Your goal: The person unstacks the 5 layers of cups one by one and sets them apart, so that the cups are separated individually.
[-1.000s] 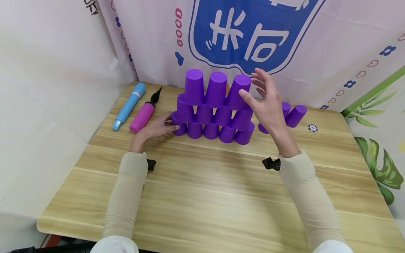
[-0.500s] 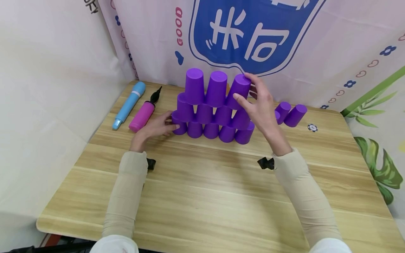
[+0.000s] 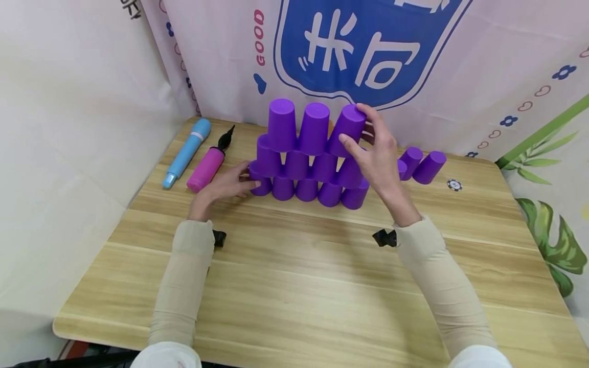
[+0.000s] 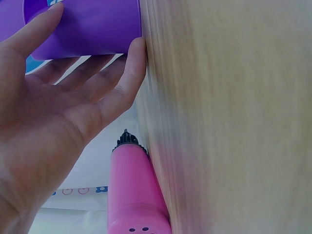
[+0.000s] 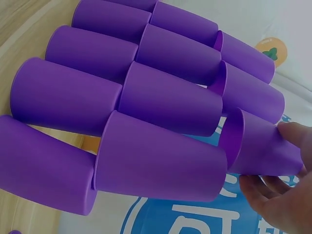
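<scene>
Purple cups stand upside down in three stacked rows. My right hand [image 3: 378, 148] grips the right-hand cup [image 3: 346, 127] of the top row, thumb in front and fingers at the far side. In the right wrist view, this cup [image 5: 265, 146] tilts a little and part of its inside shows at the rim; whether it touches the cups below, I cannot tell. At the bottom row's left end, my left hand [image 3: 224, 183] holds the end cup [image 3: 261, 181]. The left wrist view puts my thumb on one side of that cup [image 4: 97, 29] and my fingers on the other.
Several spare purple cups [image 3: 429, 167] stand right of the stack, partly behind my right hand. Near them lies a poker chip [image 3: 454, 185]. A blue tube-shaped thing [image 3: 186, 153] and a pink hand pump [image 3: 207, 168] lie on the left. A printed cloth [image 3: 221, 61] hangs behind the table [image 3: 294, 286].
My right hand has moved left and closed round the top right cup, which has since risen slightly. My left hand has stayed at the bottom left cup.
</scene>
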`<state>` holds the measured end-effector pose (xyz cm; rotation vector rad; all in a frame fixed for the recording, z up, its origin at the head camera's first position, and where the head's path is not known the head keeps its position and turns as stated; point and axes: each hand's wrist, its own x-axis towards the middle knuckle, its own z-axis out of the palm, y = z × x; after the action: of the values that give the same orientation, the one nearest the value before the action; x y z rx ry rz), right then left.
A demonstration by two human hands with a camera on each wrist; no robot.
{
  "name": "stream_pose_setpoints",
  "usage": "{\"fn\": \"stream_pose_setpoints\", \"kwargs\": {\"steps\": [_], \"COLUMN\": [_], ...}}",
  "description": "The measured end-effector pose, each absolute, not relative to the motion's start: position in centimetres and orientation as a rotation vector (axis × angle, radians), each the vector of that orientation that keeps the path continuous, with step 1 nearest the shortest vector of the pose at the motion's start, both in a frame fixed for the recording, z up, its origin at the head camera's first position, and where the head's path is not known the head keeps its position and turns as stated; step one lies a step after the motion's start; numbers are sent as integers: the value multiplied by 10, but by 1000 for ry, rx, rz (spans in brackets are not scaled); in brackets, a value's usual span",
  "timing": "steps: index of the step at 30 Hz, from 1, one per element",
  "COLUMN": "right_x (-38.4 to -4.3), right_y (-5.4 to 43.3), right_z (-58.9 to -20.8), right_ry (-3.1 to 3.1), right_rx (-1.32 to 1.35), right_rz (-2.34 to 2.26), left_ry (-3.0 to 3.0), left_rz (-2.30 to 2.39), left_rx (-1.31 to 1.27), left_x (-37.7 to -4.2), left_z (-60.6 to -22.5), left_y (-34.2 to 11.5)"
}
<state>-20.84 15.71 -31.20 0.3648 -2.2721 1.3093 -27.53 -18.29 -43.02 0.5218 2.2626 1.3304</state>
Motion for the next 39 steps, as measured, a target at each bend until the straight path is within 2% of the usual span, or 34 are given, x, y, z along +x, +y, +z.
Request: {"fn": "stream_pose_setpoints", "kwargs": {"steps": [7,12,22,29,39], "right_x": [-186,-185,-185,-193,-191], "right_y": [157,177,229,273,299], "right_z": [-293,-296,-318,-353,-385], "right_ry": [-2187,-2129,-2104,-2127,-2136], "right_rx": [315,260,108,-19,-159], "right_rz": [1317,1299,1296,1215,1193], "left_ry": [2263,2258,2261,2267,2266], "left_rz": [1332,1333,1317,1324,1326], "left_rx": [517,517,528,504,513], "left_x": [-276,-276,-276,-276,-277], "left_z": [-431,-431,-431,-430,-431], "left_y": [-183,-183,-184,-183,-184]}}
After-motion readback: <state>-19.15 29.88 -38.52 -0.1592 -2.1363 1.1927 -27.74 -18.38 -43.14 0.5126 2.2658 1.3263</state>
